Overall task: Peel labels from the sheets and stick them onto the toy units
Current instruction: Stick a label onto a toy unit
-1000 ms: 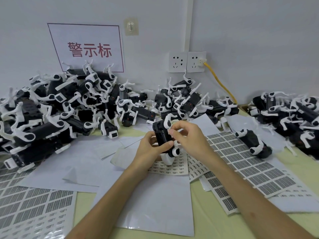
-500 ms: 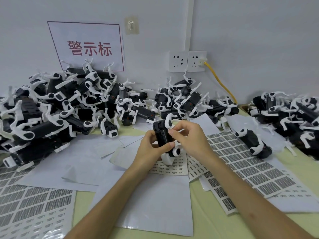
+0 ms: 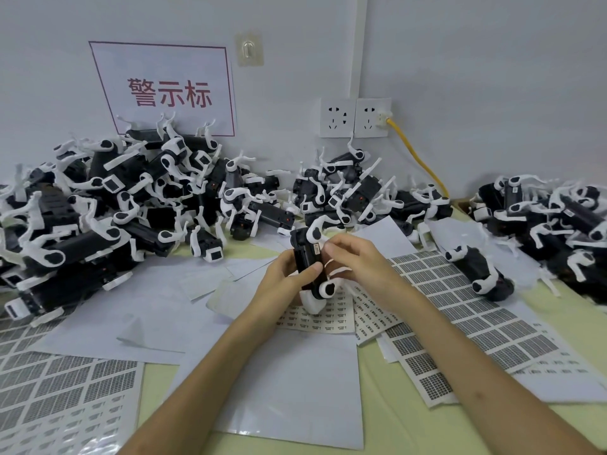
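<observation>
I hold one black-and-white toy unit (image 3: 307,257) upright over the middle of the table. My left hand (image 3: 282,280) grips its black body from the left, thumb across the front. My right hand (image 3: 358,264) has its fingers curled against the toy's right side, fingertips pressing near a small white label on the black body. A sheet of small labels (image 3: 331,318) lies just under the toy. A larger sheet of grey labels (image 3: 466,310) lies to the right.
A big heap of toy units (image 3: 108,205) fills the left and back, another heap (image 3: 558,221) the right edge, and a single toy (image 3: 476,270) lies on the right sheets. Blank backing sheets (image 3: 289,389) and another label sheet (image 3: 59,395) cover the near table. A yellow cable (image 3: 417,159) runs from the wall sockets.
My right hand's fingers have shifted slightly down along the toy's side; the toy stays in place in my left hand.
</observation>
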Tool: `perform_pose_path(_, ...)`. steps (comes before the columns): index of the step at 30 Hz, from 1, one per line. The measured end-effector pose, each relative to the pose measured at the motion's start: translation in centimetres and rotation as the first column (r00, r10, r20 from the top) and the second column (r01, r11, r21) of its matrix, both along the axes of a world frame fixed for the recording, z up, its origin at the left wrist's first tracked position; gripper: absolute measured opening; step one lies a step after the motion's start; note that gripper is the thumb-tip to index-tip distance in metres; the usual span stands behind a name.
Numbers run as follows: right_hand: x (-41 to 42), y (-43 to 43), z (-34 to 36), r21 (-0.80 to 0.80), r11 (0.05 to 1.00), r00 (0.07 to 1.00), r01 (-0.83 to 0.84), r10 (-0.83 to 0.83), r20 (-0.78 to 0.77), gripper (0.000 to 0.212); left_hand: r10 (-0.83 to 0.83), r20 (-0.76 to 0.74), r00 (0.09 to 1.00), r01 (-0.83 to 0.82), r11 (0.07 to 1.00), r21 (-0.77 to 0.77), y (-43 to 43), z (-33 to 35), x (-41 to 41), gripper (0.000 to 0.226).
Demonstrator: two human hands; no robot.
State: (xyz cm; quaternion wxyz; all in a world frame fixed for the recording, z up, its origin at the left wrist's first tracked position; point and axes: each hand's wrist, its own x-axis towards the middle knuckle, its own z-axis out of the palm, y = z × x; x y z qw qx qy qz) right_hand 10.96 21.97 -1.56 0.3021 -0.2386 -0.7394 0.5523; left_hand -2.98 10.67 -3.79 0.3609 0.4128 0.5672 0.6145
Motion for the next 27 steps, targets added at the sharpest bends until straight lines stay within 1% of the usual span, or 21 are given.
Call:
perform_pose_path(2,0.06,-0.15,0.05,0.039,0.999,1.0,-0.027,0.026,0.004,0.022,-0.034,-0.007,0.999,0.034,0.999,-0.001,-0.05,0.07,0.12,0.025)
perform_pose_path(4,-0.03,-0.29,-0.1,0.11,0.994,0.999,-0.024,0.021,0.028,0.033,-0.099,-0.014,0.995,0.099,0.995,0.004,-0.19,0.13,0.23,0.032)
perform_pose_path(5,-0.06,-0.28,-0.17,0.11,0.993,0.999,-0.036,0.033,0.03,0.036,-0.132,-0.007,0.991,0.132,0.991,0.004,-0.27,0.18,0.23,0.035)
perform_pose_path(7,0.1,-0.18,-0.19,0.045,0.995,0.996,-0.087,0.086,0.01,0.032,-0.186,0.016,0.982,0.186,0.983,-0.002,-0.41,0.24,0.08,0.036)
perform_pose_path(10,0.36,-0.17,-0.01,-0.003,0.99,0.99,-0.14,0.14,-0.02,0.017,-0.222,0.053,0.974,0.223,0.975,-0.013,-0.48,0.26,-0.15,0.033)
perform_pose_path(14,0.33,-0.16,-0.12,-0.004,0.988,0.988,-0.153,0.153,-0.033,0.015,-0.237,0.048,0.97,0.238,0.971,-0.023,-0.5,0.15,-0.31,0.03)
perform_pose_path(22,0.62,0.0,0.08,-0.052,0.983,0.984,-0.179,0.177,-0.03,0.013,-0.26,0.058,0.964,0.262,0.965,-0.021,-0.53,0.3,-0.38,0.039)
perform_pose_path(24,0.66,0.03,0.12,-0.055,0.981,0.982,-0.186,0.185,-0.023,0.016,-0.269,0.051,0.962,0.27,0.963,-0.017,-0.6,0.36,-0.43,0.04)
perform_pose_path(27,0.78,0.2,0.17,-0.055,0.98,0.981,-0.192,0.193,0.0,0.03,-0.284,0.051,0.957,0.285,0.958,-0.014,-0.67,0.4,-0.49,0.041)
